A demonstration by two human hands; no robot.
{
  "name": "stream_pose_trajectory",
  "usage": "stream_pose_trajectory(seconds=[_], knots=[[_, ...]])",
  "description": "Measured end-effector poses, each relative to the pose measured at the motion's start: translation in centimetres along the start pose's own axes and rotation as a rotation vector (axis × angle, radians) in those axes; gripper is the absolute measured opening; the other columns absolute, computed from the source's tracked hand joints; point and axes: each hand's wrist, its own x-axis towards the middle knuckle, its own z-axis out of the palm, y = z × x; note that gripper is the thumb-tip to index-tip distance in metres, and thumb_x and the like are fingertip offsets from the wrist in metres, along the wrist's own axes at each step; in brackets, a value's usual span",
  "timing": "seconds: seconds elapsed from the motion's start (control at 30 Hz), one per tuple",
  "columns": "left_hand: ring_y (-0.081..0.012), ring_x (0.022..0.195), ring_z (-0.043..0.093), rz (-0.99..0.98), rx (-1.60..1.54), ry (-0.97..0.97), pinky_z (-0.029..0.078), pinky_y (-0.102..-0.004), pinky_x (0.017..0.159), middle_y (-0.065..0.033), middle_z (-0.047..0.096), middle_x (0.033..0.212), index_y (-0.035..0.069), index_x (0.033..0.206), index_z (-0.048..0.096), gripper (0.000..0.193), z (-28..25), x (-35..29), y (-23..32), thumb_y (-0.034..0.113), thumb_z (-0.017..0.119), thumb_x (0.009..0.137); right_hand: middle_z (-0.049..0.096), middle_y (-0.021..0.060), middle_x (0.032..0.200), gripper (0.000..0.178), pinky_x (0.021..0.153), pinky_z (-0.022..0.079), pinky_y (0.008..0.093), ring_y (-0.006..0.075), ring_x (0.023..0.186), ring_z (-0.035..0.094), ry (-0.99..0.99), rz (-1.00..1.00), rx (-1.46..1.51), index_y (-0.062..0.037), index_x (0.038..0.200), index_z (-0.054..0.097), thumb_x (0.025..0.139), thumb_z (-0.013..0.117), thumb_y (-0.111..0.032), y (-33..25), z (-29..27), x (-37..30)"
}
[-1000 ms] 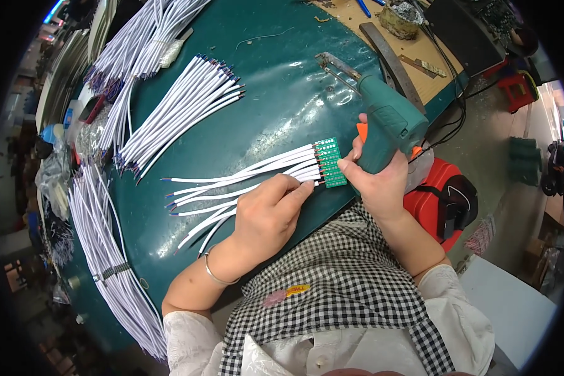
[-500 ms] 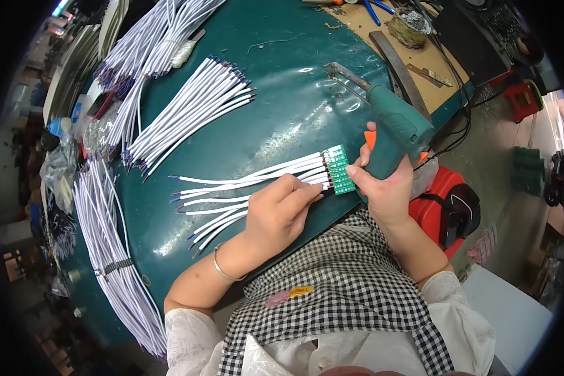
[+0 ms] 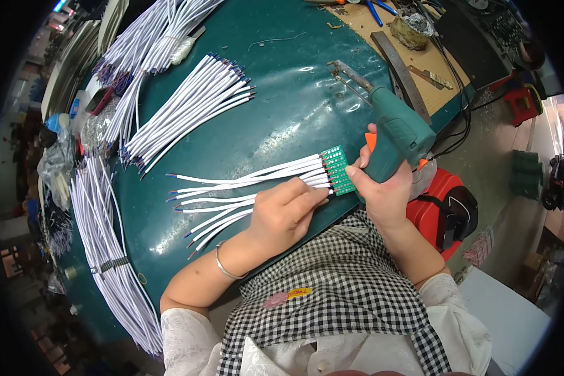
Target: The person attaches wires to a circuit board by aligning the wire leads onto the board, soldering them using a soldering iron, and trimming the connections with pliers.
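The green table [image 3: 301,56] carries the work. Your right hand [image 3: 388,191] is clasped round the handle of the green soldering gun [image 3: 404,122], its tip well apart from the board. Your left hand [image 3: 283,210] pinches the nearest of the white wires [image 3: 294,165] beside the green circuit board [image 3: 339,170], which lies near the table's edge. Judged step: seating that wire end; next calls for a steady pinch and true alignment.

Red case [image 3: 427,214], blue-handled tool [image 3: 373,12] on tan board [image 3: 438,100], dark bar [image 3: 402,73]
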Motion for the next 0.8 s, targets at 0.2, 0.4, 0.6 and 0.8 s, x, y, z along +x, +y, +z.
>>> stream_pose_trajectory(seconds=[0.2, 0.4, 0.6, 0.8], knots=[[-0.0200, 0.055, 0.059, 0.002, 0.068, -0.024, 0.048, -0.0329, 0.047, -0.0052, 0.057, 0.073, 0.005, 0.096, 0.073, 0.028, 0.6, -0.2, -0.2, -0.002, 0.072, 0.069, 0.058, 0.0075, 0.108, 0.060, 0.080, 0.051, 0.0263, 0.0107, 0.086, 0.054, -0.006, -0.057, -0.085, 0.0026, 0.134, 0.046, 0.079, 0.065, 0.019, 1.0, -0.1, -0.3], [-0.0201, 0.055, 0.058, -0.029, 0.221, -0.127, 0.047, -0.0342, 0.045, -0.0060, 0.051, 0.073, 0.005, 0.100, 0.073, 0.029, 1.2, 0.5, -0.5, 0.001, 0.070, 0.071, 0.055, 0.0074, 0.103, 0.059, 0.097, 0.051, 0.0354, 0.0137, 0.091, 0.054, -0.012, -0.160, -0.267, 0.0039, 0.137, 0.043, 0.083, 0.065, 0.014, 2.2, -0.8, -1.9], [-0.0206, 0.055, 0.058, -0.039, 0.209, -0.122, 0.047, -0.0343, 0.045, -0.0062, 0.052, 0.074, 0.004, 0.100, 0.072, 0.030, 1.1, 0.6, -0.4, 0.000, 0.070, 0.070, 0.052, 0.0077, 0.106, 0.062, 0.106, 0.047, 0.0530, 0.0150, 0.098, 0.053, -0.214, -0.170, -0.109, 0.0024, 0.139, 0.037, 0.083, 0.058, 0.019, 1.2, -1.1, -2.8], [-0.0208, 0.055, 0.058, -0.044, 0.204, -0.123, 0.047, -0.0344, 0.046, -0.0064, 0.052, 0.073, 0.003, 0.099, 0.072, 0.030, 1.1, 0.7, -0.3, -0.001, 0.070, 0.069, 0.050, 0.0075, 0.106, 0.047, 0.107, 0.047, 0.0548, 0.0151, 0.096, 0.053, -0.190, -0.119, -0.085, 0.0018, 0.124, 0.047, 0.082, 0.058, 0.019, 1.9, -1.1, -3.3]])
